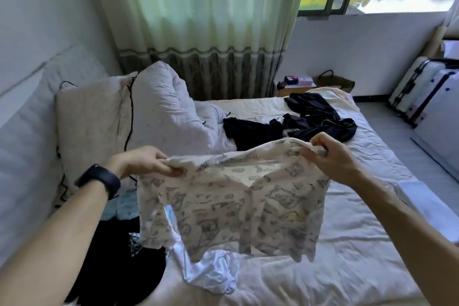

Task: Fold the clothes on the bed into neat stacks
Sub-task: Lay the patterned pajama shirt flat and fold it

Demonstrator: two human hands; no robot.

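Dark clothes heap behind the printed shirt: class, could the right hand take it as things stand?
Probably not yet: the right hand grips the printed shirt, hanging spread before the dark clothes heap.

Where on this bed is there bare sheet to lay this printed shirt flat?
The bare white bedsheet right of the held white printed shirt, nearer than the heap of dark clothes, is free. The left is crowded: a black garment, a shiny white garment and pillows.

We note a printed shirt (238, 206) of thin matt cloth, a crumpled sheet (347, 256), and glossy hard-shell suitcases (422, 92).
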